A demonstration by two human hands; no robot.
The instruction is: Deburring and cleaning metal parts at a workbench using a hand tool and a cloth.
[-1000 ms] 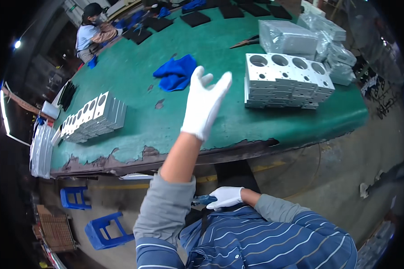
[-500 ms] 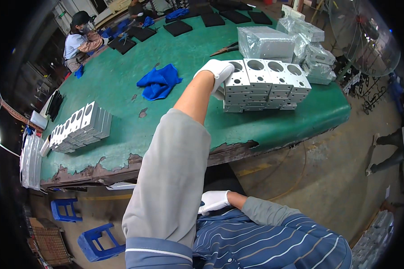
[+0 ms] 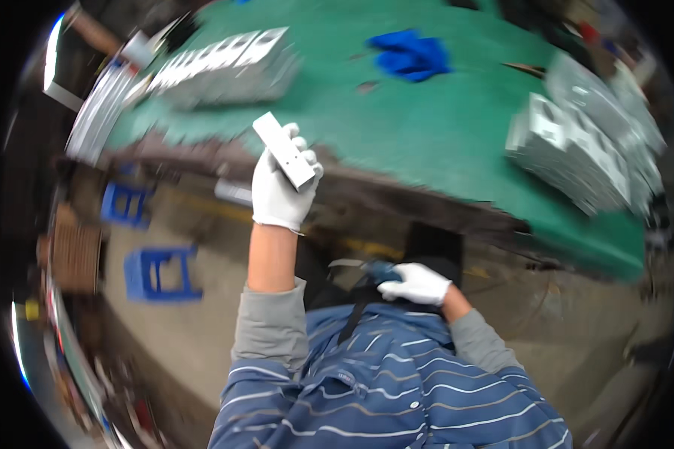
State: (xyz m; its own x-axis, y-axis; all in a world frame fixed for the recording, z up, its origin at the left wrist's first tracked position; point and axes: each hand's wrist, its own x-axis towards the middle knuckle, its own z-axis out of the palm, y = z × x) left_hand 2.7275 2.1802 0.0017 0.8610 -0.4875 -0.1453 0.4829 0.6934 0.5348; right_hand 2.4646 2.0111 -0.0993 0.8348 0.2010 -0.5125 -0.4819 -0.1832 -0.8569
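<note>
My left hand, in a white glove, is closed around a silver-grey machined metal block, held up at the table's near edge. The block is tilted, with its long narrow side showing small holes. Low in front of my body, my right hand, also gloved in white, is closed on a dark blue thing that blur keeps me from naming. Stacked metal blocks with round bores stand at the left of the green table. Another stack of blocks is at the right.
A crumpled blue cloth lies on the table toward the back. Clear plastic-wrapped parts sit behind the right stack. The table's near edge is ragged and torn. Blue stools stand on the floor at lower left.
My left hand has come away from the right stack, bringing a metal block leftward and nearer to my body. The view has turned to the left. My right hand remains low in front of me.
</note>
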